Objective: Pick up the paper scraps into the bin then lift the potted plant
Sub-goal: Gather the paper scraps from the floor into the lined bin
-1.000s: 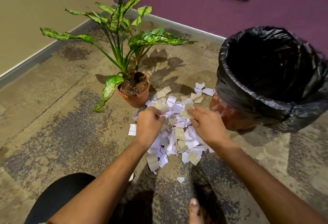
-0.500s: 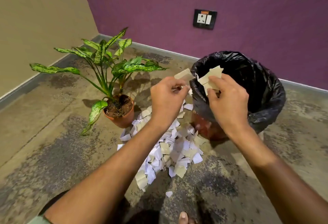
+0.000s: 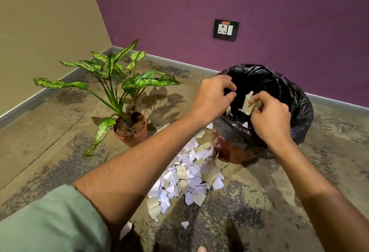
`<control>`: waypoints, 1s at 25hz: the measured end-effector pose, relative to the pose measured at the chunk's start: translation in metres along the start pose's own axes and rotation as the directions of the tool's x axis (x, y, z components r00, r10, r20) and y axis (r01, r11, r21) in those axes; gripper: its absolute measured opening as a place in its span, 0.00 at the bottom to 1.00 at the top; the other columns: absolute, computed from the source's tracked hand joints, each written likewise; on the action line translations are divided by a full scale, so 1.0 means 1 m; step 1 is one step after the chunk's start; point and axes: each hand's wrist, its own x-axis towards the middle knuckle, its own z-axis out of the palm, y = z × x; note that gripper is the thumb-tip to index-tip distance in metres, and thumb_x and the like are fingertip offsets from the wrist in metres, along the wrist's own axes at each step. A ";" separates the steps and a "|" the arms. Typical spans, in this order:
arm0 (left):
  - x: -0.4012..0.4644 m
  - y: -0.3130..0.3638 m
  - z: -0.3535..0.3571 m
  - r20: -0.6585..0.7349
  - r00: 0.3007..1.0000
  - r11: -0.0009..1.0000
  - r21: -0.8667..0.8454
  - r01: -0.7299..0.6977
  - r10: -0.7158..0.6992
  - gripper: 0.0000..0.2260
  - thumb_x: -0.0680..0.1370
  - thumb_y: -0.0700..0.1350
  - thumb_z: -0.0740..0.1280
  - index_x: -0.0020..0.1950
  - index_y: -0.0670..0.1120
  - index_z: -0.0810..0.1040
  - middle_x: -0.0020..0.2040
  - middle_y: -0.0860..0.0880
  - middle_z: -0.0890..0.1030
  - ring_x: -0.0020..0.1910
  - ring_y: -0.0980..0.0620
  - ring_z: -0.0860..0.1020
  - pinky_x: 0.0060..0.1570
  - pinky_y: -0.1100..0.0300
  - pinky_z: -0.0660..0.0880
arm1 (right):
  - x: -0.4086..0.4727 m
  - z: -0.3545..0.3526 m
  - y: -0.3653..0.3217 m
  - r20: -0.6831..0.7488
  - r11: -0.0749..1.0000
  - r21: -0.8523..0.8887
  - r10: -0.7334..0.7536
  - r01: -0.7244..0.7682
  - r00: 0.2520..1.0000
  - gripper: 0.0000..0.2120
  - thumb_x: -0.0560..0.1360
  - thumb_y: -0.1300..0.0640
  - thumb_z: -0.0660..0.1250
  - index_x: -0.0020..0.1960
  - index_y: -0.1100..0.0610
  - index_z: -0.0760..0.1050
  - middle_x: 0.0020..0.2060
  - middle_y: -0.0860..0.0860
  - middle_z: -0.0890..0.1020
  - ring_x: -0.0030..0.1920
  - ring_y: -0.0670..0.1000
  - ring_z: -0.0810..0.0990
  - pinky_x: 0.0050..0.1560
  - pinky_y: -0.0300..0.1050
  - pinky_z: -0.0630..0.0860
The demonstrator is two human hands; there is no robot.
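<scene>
Both hands are held over the near rim of the bin (image 3: 299, 100), which is lined with a black bag and stands on the floor (image 3: 299, 182) to the right. The left hand (image 3: 211, 98) is poised above the left part of the opening; its fingers (image 3: 229, 87) are loosely curled and spread, and no paper can be seen held in them, though a small white scrap shows just below the palm and whether it is touched cannot be told. The right hand (image 3: 269, 116) is positioned just beside the left, over the bin's front edge, and a few scraps (image 3: 247, 103) are pinched between its thumb and fingertips, hanging inside the opening. A reddish-brown lower part of the bin is seen beneath the bag.

The pile of paper scraps (image 3: 189, 176), white and beige pieces, is spread on the floor between the bin and the potted plant (image 3: 129, 116), reaching toward the camera; one stray piece (image 3: 184, 224) lies apart at the near end. The potted plant, with long speckled green leaves in an orange pot, is set upright on the floor to the left of the pile, near it. A green sleeve (image 3: 50, 221) is seen at the lower left. A switch plate (image 3: 226, 29) is mounted on the purple wall (image 3: 199, 12) behind the bin.
</scene>
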 end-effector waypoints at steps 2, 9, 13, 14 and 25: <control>-0.013 -0.014 -0.002 0.018 1.000 1.000 0.025 0.009 -0.009 0.06 0.74 0.40 0.70 0.50 0.45 0.84 0.61 0.49 0.79 0.52 0.53 0.79 0.55 0.57 0.77 | -0.001 0.000 -0.002 -0.017 1.000 -0.010 -0.011 0.011 1.000 0.17 0.73 0.68 0.61 0.55 0.50 0.77 0.62 0.53 0.79 0.59 0.59 0.78 0.55 0.54 0.71; -0.093 -0.087 -0.011 0.015 0.972 0.966 0.124 0.229 -0.233 0.08 0.75 0.40 0.67 0.51 0.44 0.83 0.59 0.49 0.81 0.50 0.50 0.79 0.51 0.62 0.73 | -0.047 0.034 -0.028 0.004 0.940 -0.106 -0.326 0.325 0.945 0.23 0.75 0.59 0.67 0.69 0.55 0.70 0.74 0.52 0.65 0.62 0.58 0.75 0.53 0.54 0.75; -0.166 -0.156 -0.015 -0.088 0.877 0.837 0.267 0.477 -0.472 0.11 0.76 0.43 0.66 0.57 0.45 0.79 0.61 0.48 0.79 0.55 0.48 0.78 0.52 0.58 0.74 | -0.100 0.085 -0.028 0.227 0.877 -0.076 -0.448 0.474 0.865 0.25 0.71 0.57 0.70 0.68 0.54 0.71 0.69 0.51 0.71 0.61 0.57 0.77 0.48 0.51 0.79; -0.185 -0.173 -0.016 -0.072 0.836 0.781 0.320 0.536 -0.545 0.13 0.76 0.46 0.65 0.60 0.45 0.77 0.63 0.47 0.77 0.57 0.47 0.77 0.54 0.57 0.74 | -0.113 0.099 -0.023 0.347 0.871 -0.095 -0.425 0.482 0.836 0.26 0.72 0.55 0.69 0.69 0.53 0.69 0.69 0.50 0.71 0.61 0.56 0.77 0.49 0.51 0.79; -0.297 -0.230 -0.009 0.130 0.287 0.306 0.600 0.740 -0.949 0.43 0.67 0.47 0.77 0.72 0.44 0.54 0.67 0.37 0.60 0.60 0.32 0.73 0.58 0.42 0.75 | -0.179 0.190 0.071 0.702 0.888 -0.350 0.036 0.300 0.711 0.39 0.71 0.45 0.71 0.74 0.51 0.55 0.70 0.54 0.62 0.59 0.55 0.77 0.52 0.46 0.77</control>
